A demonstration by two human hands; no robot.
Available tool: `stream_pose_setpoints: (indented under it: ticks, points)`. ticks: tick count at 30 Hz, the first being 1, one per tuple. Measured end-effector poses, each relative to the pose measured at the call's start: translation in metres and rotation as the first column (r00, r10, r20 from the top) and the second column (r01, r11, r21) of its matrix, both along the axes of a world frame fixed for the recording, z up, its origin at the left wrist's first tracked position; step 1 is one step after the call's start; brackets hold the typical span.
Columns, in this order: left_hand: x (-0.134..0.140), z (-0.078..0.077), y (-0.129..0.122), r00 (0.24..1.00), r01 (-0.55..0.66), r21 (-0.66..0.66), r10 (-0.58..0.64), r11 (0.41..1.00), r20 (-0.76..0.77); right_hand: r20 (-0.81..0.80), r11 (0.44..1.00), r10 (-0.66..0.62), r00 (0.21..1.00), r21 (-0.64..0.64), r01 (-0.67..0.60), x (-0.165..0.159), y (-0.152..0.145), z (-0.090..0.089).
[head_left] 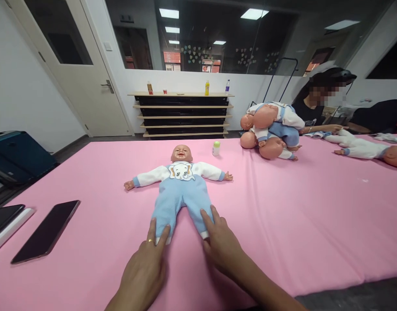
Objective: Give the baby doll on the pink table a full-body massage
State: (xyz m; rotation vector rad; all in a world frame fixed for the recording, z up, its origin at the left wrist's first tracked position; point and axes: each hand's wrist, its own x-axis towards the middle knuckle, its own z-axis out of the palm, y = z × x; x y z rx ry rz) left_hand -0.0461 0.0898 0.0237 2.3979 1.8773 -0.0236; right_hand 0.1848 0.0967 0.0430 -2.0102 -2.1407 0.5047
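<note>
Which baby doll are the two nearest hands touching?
The face-up baby doll with the elephant on its chest: the left hand and right hand are on its lower legs. The piled dolls and the far-right doll lie apart.

Dark smartphone [46, 232] near the left edge of the pink-covered tabletop [299, 229], green-lidded white jar [216, 149] I see on my feed close to the far edge, heaped baby dolls [284, 133] to its right, teal suitcase [21, 155] beyond the left edge
</note>
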Motion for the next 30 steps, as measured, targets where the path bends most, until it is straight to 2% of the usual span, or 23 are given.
stream_pose_setpoints:
  ticks: [2, 5, 7, 9, 14, 18, 23, 27, 30]
  points:
    - [-0.005, 0.008, 0.006, 0.998, 0.056, 0.080, -0.057, 0.995, 0.011, -0.092, 1.000, 0.026, 0.995, 0.004, -0.026, 0.011, 0.000, 0.005]
    - [-0.009, 0.017, 0.018, 0.990, 0.088, 0.301, -0.118, 0.950, 0.081, -0.171, 0.997, 0.030, 0.985, 0.073, -0.018, 0.024, 0.001, 0.010]
    - [-0.006, 0.017, 0.023, 0.980, 0.081, 0.430, -0.150, 0.899, 0.130, -0.180, 0.986, 0.034, 0.983, 0.168, -0.004, 0.026, 0.002, 0.008]
    - [0.000, 0.011, 0.026, 0.971, 0.092, 0.499, -0.189, 0.862, 0.148, -0.157, 0.960, 0.074, 0.985, 0.280, -0.028, 0.022, 0.002, 0.004]
    - [0.005, -0.017, 0.014, 0.956, 0.172, 0.514, -0.269, 0.841, 0.120, 0.016, 0.860, 0.209, 0.978, 0.473, -0.192, 0.010, -0.007, -0.014]
    - [-0.007, -0.039, -0.011, 0.961, 0.125, 0.518, -0.233, 0.846, 0.148, 0.064, 0.800, 0.125, 0.990, 0.584, -0.138, 0.013, -0.022, -0.031]
    - [-0.016, -0.054, -0.026, 0.958, 0.065, 0.540, -0.203, 0.839, 0.201, 0.039, 0.801, 0.049, 0.998, 0.595, -0.063, 0.015, -0.036, -0.052]
    - [-0.010, -0.053, -0.021, 0.958, 0.080, 0.557, -0.219, 0.827, 0.188, 0.011, 0.804, -0.006, 1.000, 0.595, -0.001, 0.007, -0.038, -0.060]
    - [-0.004, -0.051, -0.019, 0.958, 0.033, 0.590, -0.194, 0.806, 0.212, -0.007, 0.804, -0.016, 1.000, 0.595, 0.017, 0.004, -0.038, -0.063]
